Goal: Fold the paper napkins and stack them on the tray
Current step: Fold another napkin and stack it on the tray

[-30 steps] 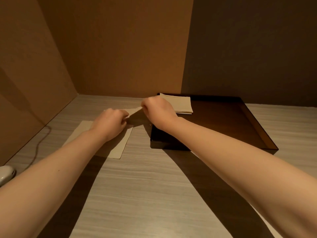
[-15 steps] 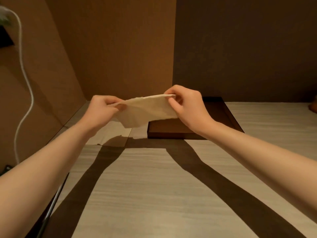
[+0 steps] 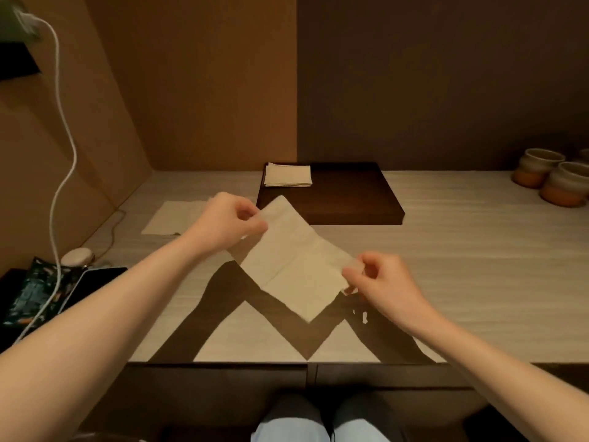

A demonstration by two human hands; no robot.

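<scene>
I hold one unfolded cream paper napkin in the air above the table, turned like a diamond. My left hand pinches its upper left corner and my right hand pinches its right corner. Behind it lies the dark brown tray, with a small stack of folded napkins in its far left corner. More flat napkins lie on the table left of the tray, partly hidden by my left hand.
Two ceramic cups stand at the far right. A white cable hangs along the left wall. A phone, a small round white object and a patterned pouch lie at the left edge. The table's front edge is near my knees.
I lifted a napkin off the flat pile and drew it toward me; it now hangs spread open between both hands. The camera has pulled back and tilted down.
</scene>
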